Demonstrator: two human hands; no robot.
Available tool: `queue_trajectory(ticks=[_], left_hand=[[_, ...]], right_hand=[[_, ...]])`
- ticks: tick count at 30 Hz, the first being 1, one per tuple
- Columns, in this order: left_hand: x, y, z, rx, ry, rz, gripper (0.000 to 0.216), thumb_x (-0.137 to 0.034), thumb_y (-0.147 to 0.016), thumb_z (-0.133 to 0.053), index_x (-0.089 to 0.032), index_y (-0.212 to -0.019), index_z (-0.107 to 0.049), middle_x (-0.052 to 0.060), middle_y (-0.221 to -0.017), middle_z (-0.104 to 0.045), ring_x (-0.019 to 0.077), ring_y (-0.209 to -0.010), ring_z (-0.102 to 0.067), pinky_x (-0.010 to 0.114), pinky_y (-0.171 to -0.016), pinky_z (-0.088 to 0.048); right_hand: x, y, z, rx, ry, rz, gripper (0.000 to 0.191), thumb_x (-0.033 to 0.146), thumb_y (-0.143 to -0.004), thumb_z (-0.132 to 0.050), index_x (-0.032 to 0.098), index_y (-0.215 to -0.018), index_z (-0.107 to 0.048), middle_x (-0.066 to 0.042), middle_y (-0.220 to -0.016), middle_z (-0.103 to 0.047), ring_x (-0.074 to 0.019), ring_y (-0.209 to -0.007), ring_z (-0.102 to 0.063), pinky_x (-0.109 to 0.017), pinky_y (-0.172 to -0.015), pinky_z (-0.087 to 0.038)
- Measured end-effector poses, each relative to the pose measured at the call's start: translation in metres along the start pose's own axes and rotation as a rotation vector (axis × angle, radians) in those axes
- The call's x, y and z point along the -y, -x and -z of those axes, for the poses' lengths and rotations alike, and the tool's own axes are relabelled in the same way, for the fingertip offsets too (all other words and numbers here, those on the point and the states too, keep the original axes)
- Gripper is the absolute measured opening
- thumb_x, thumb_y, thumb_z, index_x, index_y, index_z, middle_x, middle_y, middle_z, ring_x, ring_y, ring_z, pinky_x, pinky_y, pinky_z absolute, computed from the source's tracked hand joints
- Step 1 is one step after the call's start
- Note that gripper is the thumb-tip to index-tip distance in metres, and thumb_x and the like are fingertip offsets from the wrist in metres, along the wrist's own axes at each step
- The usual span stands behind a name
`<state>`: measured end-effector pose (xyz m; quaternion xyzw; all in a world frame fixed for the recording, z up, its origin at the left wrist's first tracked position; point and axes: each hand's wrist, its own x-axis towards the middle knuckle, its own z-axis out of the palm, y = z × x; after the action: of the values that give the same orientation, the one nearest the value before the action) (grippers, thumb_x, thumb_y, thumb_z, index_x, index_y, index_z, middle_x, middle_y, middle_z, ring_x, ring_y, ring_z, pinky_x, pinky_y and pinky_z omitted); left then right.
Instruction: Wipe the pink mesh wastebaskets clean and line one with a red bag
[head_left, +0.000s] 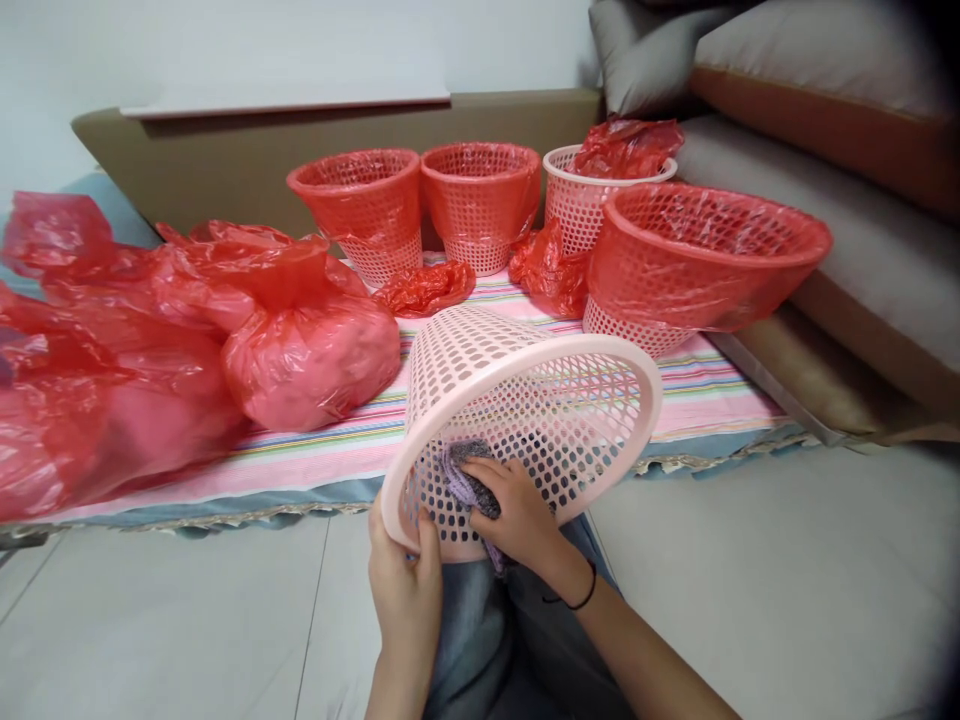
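A pale pink perforated plastic wastebasket (480, 350) lies tipped over my knees, its mouth turned toward me. My left hand (405, 570) grips its rim at the lower left, the thumb inside and the fingers outside. Inside the basket, my right hand (517, 510) is closed on a purple and grey cloth (469, 475), pressed against the lower inner wall. A corner of this cloth hangs down near the rim below the hand.
Behind stand baskets lined with red bags: one at left (356, 200), one in the middle (480, 195), another at right (705, 260). A pink basket (577, 205) holds crumpled red plastic. Filled red bags (315, 350) lie left on the striped cloth (352, 430). Cushions (825, 200) are stacked right.
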<state>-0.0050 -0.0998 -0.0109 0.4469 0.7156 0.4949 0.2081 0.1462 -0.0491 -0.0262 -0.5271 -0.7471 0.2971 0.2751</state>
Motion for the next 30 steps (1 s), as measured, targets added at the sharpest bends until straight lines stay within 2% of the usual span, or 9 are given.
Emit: queue_trajectory(ticks=[7,14,17,20,24,27,30], left_hand=[[0.001,-0.003,0.003,-0.03,-0.015,-0.033,0.044,-0.046,-0.086,-0.063,-0.018,-0.119,-0.059,0.011,-0.11,-0.071,0.0258,-0.095,-0.07,0.033,-0.073,-0.057],[0.005,-0.003,0.002,-0.05,-0.031,-0.062,0.048,-0.047,-0.087,-0.062,-0.015,-0.122,-0.058,0.012,-0.108,-0.071,0.0247,-0.092,-0.071,0.033,-0.073,-0.057],[0.007,-0.005,0.003,-0.059,-0.033,-0.088,0.051,-0.046,-0.087,-0.063,-0.015,-0.126,-0.056,0.013,-0.113,-0.07,0.0254,-0.097,-0.07,0.034,-0.077,-0.057],[0.008,-0.006,0.004,-0.048,-0.032,-0.121,0.05,-0.045,-0.088,-0.063,-0.015,-0.127,-0.056,0.014,-0.118,-0.068,0.0261,-0.103,-0.069,0.036,-0.083,-0.056],[0.006,-0.004,0.004,-0.015,-0.023,-0.137,0.05,-0.043,-0.09,-0.061,-0.016,-0.131,-0.054,0.016,-0.128,-0.064,0.0267,-0.11,-0.067,0.037,-0.087,-0.056],[0.008,-0.001,0.004,-0.009,-0.028,-0.127,0.051,-0.043,-0.09,-0.061,-0.017,-0.133,-0.053,0.017,-0.133,-0.062,0.0274,-0.112,-0.067,0.038,-0.087,-0.057],[0.012,0.0,0.005,0.014,-0.003,-0.138,0.051,-0.039,-0.09,-0.061,-0.017,-0.135,-0.052,0.015,-0.131,-0.064,0.0272,-0.112,-0.067,0.039,-0.09,-0.057]], right_hand=[[0.011,0.02,0.013,0.11,-0.031,-0.032,0.063,0.011,-0.07,-0.06,0.018,-0.132,-0.065,-0.003,-0.135,-0.065,-0.0257,-0.115,-0.049,-0.04,-0.106,-0.04],[0.018,0.049,0.044,0.3,-0.073,-0.048,0.065,0.009,-0.065,-0.058,0.021,-0.128,-0.069,-0.002,-0.128,-0.069,-0.0252,-0.108,-0.054,-0.04,-0.1,-0.044],[0.017,0.047,0.056,0.312,-0.127,-0.016,0.062,0.009,-0.065,-0.058,0.019,-0.125,-0.07,-0.005,-0.121,-0.072,-0.0248,-0.106,-0.058,-0.04,-0.099,-0.045],[0.012,0.029,0.063,0.173,-0.137,0.018,0.062,0.009,-0.066,-0.058,0.018,-0.127,-0.068,-0.005,-0.125,-0.07,-0.0248,-0.111,-0.059,-0.04,-0.102,-0.045],[0.004,-0.016,0.058,-0.025,0.049,0.051,0.056,0.012,-0.072,-0.059,0.016,-0.128,-0.067,-0.008,-0.131,-0.068,-0.0255,-0.116,-0.059,-0.041,-0.104,-0.044],[-0.002,-0.057,0.043,-0.031,0.217,0.039,0.048,0.015,-0.079,-0.061,0.013,-0.127,-0.066,-0.009,-0.133,-0.066,-0.0233,-0.121,-0.058,-0.037,-0.111,-0.037],[-0.005,-0.091,0.021,-0.016,0.277,-0.02,0.043,0.023,-0.083,-0.062,0.015,-0.125,-0.066,-0.01,-0.131,-0.067,-0.027,-0.121,-0.056,-0.041,-0.109,-0.037]])
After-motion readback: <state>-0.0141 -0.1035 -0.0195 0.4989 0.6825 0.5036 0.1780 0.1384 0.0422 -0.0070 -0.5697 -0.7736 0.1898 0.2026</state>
